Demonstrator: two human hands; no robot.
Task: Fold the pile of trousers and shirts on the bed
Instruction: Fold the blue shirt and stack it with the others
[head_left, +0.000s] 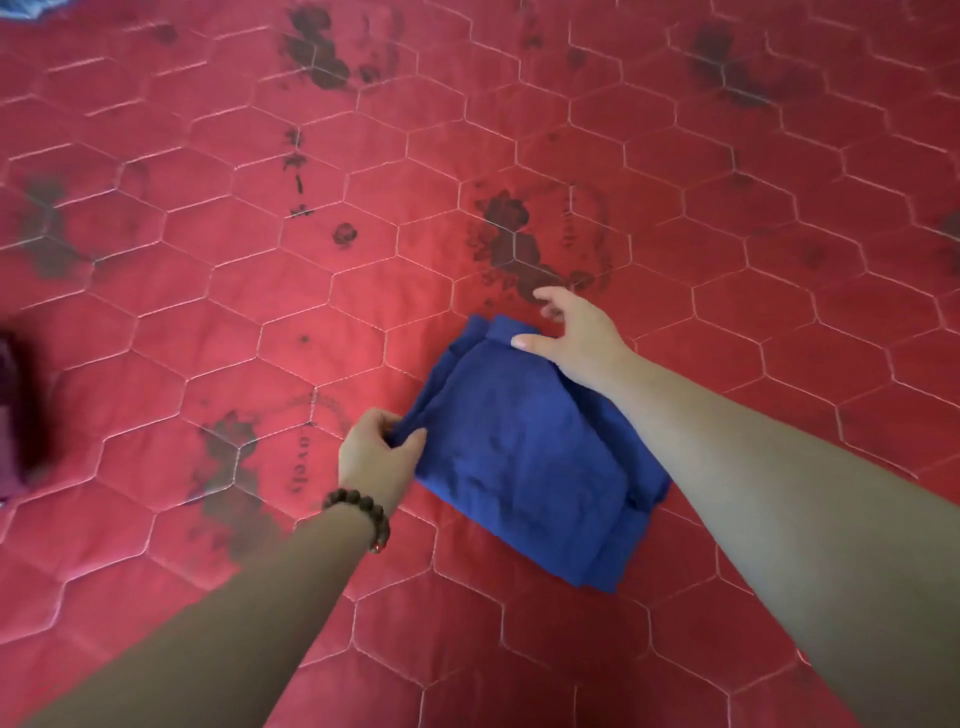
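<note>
At frame centre on the red quilted bed (260, 291) we've nearly folded the blue cloth garment (524, 457); left hand (376, 457) pinches its corner, right hand (574, 338) rests spread; next, stack it

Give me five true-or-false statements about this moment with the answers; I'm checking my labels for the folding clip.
1. The blue garment lies folded into a compact bundle on the red quilted cover. True.
2. The left hand pinches the bundle's left corner. True.
3. The right hand grips a fistful of the cloth. False: its fingers are spread and relaxed at the far corner, with the thumb on the cloth.
4. A beaded bracelet sits on the right wrist. False: it is on the left wrist.
5. The cover is stitched in squares. False: the stitching forms hexagons.
</note>
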